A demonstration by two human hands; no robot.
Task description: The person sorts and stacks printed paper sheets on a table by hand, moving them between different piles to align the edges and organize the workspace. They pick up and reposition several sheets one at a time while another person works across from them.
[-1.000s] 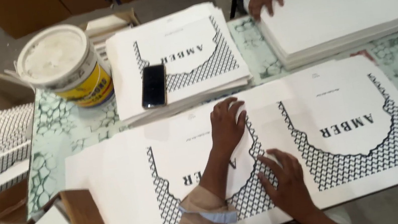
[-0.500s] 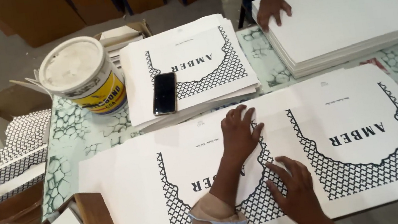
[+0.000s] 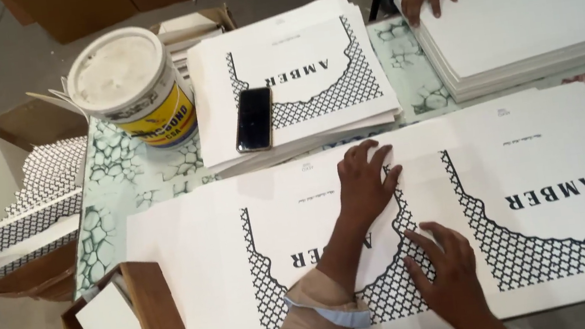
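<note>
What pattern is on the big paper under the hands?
The big white sheet has a black lattice pattern around a white scalloped shape. The left hand rests on it. The head view shows it.

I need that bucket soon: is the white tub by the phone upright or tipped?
Upright. The white tub stands on its base at the table corner, its round top facing up, left of the black phone.

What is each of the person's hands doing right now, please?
Left hand: open, flat on the big printed sheet, holding nothing.
Right hand: open, fingers spread on the same sheet, holding nothing.
</note>
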